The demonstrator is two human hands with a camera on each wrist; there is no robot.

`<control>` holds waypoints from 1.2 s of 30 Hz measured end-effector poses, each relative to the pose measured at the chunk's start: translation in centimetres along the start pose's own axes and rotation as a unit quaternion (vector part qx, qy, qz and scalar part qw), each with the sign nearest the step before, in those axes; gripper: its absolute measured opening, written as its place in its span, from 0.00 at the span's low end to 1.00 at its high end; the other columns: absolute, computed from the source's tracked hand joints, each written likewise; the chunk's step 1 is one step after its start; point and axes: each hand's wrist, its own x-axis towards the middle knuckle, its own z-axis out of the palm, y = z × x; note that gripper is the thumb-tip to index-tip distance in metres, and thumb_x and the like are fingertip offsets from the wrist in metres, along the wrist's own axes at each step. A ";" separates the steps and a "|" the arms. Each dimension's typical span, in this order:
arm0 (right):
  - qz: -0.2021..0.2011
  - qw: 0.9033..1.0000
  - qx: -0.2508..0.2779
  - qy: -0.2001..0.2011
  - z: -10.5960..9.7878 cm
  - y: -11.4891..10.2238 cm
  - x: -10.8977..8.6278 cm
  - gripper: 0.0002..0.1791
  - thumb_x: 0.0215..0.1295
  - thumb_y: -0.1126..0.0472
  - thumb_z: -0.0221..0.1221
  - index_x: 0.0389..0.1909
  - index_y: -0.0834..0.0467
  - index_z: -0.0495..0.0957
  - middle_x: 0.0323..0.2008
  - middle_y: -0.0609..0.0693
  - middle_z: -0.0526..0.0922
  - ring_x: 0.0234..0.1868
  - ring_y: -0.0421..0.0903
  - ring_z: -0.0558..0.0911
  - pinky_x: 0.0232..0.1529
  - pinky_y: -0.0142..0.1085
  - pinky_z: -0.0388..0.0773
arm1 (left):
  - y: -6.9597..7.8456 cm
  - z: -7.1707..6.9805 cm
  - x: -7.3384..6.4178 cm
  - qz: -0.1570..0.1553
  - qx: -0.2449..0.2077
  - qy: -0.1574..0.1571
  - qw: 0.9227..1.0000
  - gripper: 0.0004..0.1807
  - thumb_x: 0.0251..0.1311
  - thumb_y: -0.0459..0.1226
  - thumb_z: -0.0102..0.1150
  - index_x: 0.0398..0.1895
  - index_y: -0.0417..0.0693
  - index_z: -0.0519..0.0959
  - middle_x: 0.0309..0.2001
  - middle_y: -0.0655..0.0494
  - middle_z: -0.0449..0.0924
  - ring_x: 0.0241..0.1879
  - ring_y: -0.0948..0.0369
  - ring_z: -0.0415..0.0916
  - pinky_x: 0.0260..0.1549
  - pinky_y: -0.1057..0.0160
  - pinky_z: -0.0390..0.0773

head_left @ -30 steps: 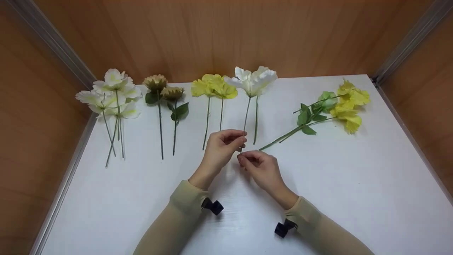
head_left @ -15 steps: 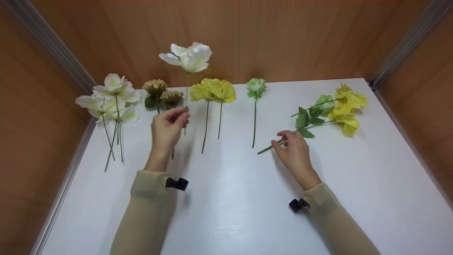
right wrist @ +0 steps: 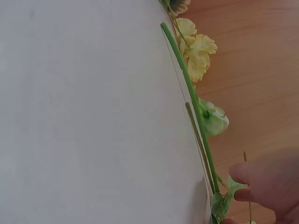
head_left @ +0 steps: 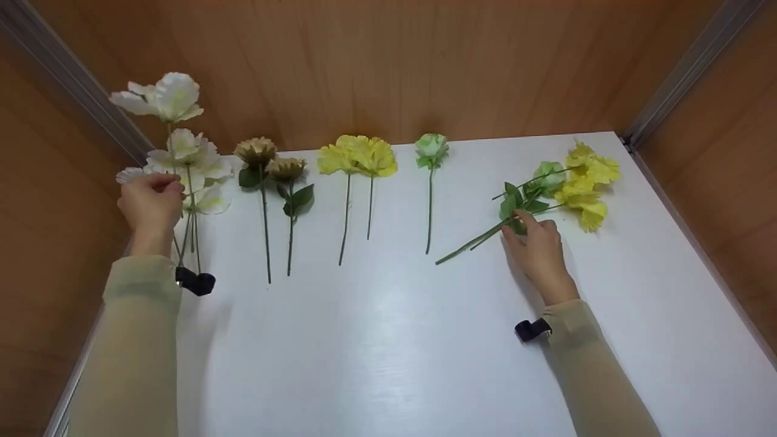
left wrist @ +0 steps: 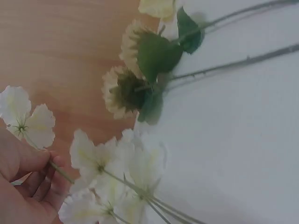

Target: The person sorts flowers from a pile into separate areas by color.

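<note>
In the head view my left hand [head_left: 150,203] pinches the stem of a white flower [head_left: 167,97], its bloom raised above a group of similar white flowers [head_left: 209,167]. The left wrist view shows thumb and fingers on that stem, beside the white blooms [left wrist: 100,161]. On the right side, my right hand [head_left: 540,255] reaches over a loose pile of yellow flowers [head_left: 586,188] and a pale green flower [head_left: 549,176]. Its thumb and fingers stand apart at the green leaves and stems [right wrist: 219,200]; whether they touch them is hard to tell.
Between the hands lie two brown flowers [head_left: 255,152], two yellow flowers [head_left: 358,155] and one pale green flower [head_left: 432,149], stems toward me. A wooden panel [head_left: 388,67] closes off the white table's [head_left: 376,340] back, with more panels at both sides.
My left hand has carried the white flower from the middle leftward to the white group. My right hand has moved right and away from me, along the stems toward the leaves.
</note>
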 end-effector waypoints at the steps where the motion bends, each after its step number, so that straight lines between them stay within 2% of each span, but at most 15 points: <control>1: 0.001 1.000 -0.001 -0.007 -0.1 0.2 0.1 0.33 0.84 0.50 0.58 0.81 0.61 0.68 0.62 0.81 0.69 0.61 0.76 0.73 0.62 0.68 0.71 | -0.7 -0.2 0.3 -0.009 0.006 -0.002 1.000 0.22 0.81 0.41 0.56 0.71 0.43 0.83 0.47 0.60 0.83 0.45 0.67 0.79 0.44 0.69 0.80; 3: 0.004 1.000 -0.003 -0.014 -0.3 0.5 0.3 0.34 0.84 0.49 0.58 0.83 0.61 0.66 0.63 0.82 0.67 0.63 0.76 0.71 0.64 0.68 0.70 | -2.0 -0.4 0.8 -0.020 0.018 -0.006 1.000 0.23 0.80 0.41 0.54 0.70 0.41 0.83 0.52 0.54 0.85 0.55 0.58 0.80 0.54 0.61 0.81; 5: 0.005 1.000 -0.005 -0.018 -0.3 0.7 0.4 0.34 0.84 0.49 0.58 0.82 0.61 0.66 0.64 0.82 0.66 0.64 0.76 0.69 0.65 0.68 0.68 | -3.3 -0.3 1.0 -0.023 0.034 -0.009 0.999 0.23 0.80 0.39 0.51 0.69 0.38 0.82 0.58 0.46 0.84 0.65 0.48 0.76 0.63 0.51 0.78; 7: 0.005 1.000 -0.006 -0.023 -0.4 1.0 0.5 0.32 0.84 0.50 0.58 0.80 0.62 0.69 0.64 0.81 0.66 0.64 0.75 0.68 0.64 0.67 0.68 | -4.6 0.0 1.1 -0.017 0.052 -0.006 0.998 0.23 0.79 0.37 0.49 0.67 0.34 0.83 0.63 0.38 0.82 0.70 0.40 0.72 0.68 0.43 0.74; 10: 0.003 1.000 -0.004 -0.029 -0.6 1.2 0.5 0.28 0.85 0.50 0.58 0.75 0.63 0.76 0.63 0.79 0.69 0.63 0.75 0.68 0.62 0.66 0.68 | -6.1 0.5 1.2 -0.007 0.083 -0.010 0.996 0.22 0.77 0.34 0.47 0.62 0.29 0.84 0.64 0.30 0.80 0.70 0.34 0.71 0.70 0.38 0.71; 15: 0.001 1.000 -0.003 -0.028 -1.4 1.6 0.6 0.24 0.84 0.49 0.58 0.62 0.66 0.82 0.55 0.74 0.74 0.59 0.72 0.72 0.58 0.64 0.70 | -7.7 1.2 1.2 0.004 0.128 -0.014 0.992 0.21 0.74 0.32 0.45 0.52 0.25 0.85 0.59 0.26 0.82 0.65 0.30 0.73 0.67 0.35 0.71; 20: 0.021 0.999 -0.022 -0.026 -2.5 2.4 0.7 0.20 0.82 0.51 0.60 0.50 0.68 0.81 0.48 0.70 0.76 0.51 0.67 0.75 0.51 0.59 0.73 | -8.1 1.8 1.3 0.029 0.139 -0.001 0.990 0.20 0.71 0.30 0.44 0.45 0.25 0.85 0.55 0.26 0.83 0.62 0.29 0.75 0.66 0.34 0.71; 24: 0.042 0.998 -0.025 -0.038 -3.3 2.7 0.5 0.19 0.78 0.53 0.65 0.49 0.67 0.77 0.46 0.68 0.76 0.48 0.64 0.74 0.47 0.54 0.72 | -8.1 2.1 1.1 0.051 0.143 0.005 0.988 0.18 0.69 0.28 0.44 0.39 0.24 0.85 0.49 0.27 0.83 0.56 0.31 0.76 0.62 0.34 0.72; 26: 0.053 0.997 -0.025 -0.045 -3.7 2.6 0.4 0.22 0.75 0.53 0.67 0.50 0.69 0.74 0.45 0.68 0.78 0.46 0.64 0.76 0.45 0.53 0.73 | -8.1 2.1 1.0 0.056 0.147 0.002 0.988 0.17 0.69 0.28 0.44 0.32 0.26 0.83 0.42 0.29 0.82 0.50 0.34 0.74 0.57 0.36 0.73; 28: 0.068 0.996 -0.028 -0.058 -4.0 2.5 0.2 0.25 0.73 0.52 0.69 0.51 0.69 0.72 0.43 0.67 0.79 0.44 0.63 0.77 0.42 0.51 0.74 | -8.0 2.2 0.9 0.058 0.148 -0.002 0.987 0.17 0.68 0.27 0.45 0.22 0.32 0.78 0.32 0.34 0.80 0.45 0.38 0.70 0.52 0.39 0.72; 31: 0.094 0.991 -0.036 -0.087 -4.5 2.1 0.0 0.25 0.71 0.50 0.70 0.47 0.69 0.75 0.38 0.63 0.82 0.41 0.60 0.80 0.38 0.47 0.76 | -8.0 2.2 0.8 0.067 0.151 -0.004 0.986 0.20 0.68 0.26 0.45 0.15 0.40 0.73 0.25 0.39 0.76 0.42 0.40 0.69 0.49 0.40 0.70; 34: 0.117 0.986 -0.041 -0.111 -4.9 1.8 -0.1 0.22 0.71 0.48 0.70 0.40 0.66 0.81 0.34 0.58 0.83 0.40 0.57 0.80 0.36 0.44 0.76 | -8.0 2.2 0.6 0.068 0.147 -0.008 0.987 0.20 0.69 0.26 0.46 0.16 0.39 0.75 0.28 0.37 0.79 0.44 0.39 0.70 0.50 0.38 0.71; 36: 0.121 0.985 -0.042 -0.113 -5.0 1.8 -0.1 0.19 0.71 0.50 0.70 0.36 0.66 0.85 0.32 0.56 0.84 0.38 0.56 0.80 0.34 0.42 0.76 | -8.0 2.2 0.5 0.066 0.145 -0.012 0.987 0.19 0.69 0.27 0.46 0.18 0.37 0.76 0.31 0.34 0.81 0.45 0.38 0.70 0.51 0.37 0.71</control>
